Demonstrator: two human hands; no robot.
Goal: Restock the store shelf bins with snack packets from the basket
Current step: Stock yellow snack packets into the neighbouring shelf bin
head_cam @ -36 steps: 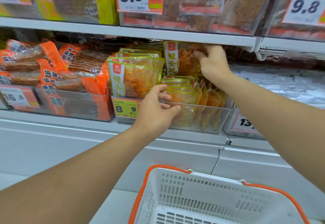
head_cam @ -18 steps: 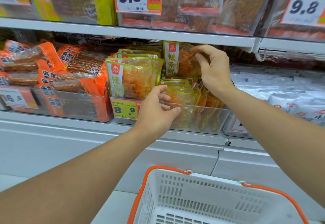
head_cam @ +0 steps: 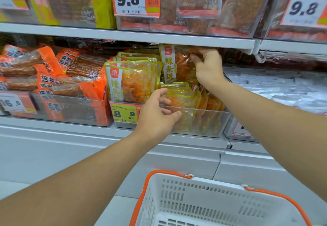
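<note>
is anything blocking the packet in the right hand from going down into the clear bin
Partly. The right hand holds the packet just above the clear bin, where the left hand touches standing packets beneath it.

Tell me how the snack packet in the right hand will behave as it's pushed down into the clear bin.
The packet is a thin, glossy pouch, so it will probably flex and could slip in the right hand. It looks light. Packets already in the clear bin lean, so it may tip too.
</note>
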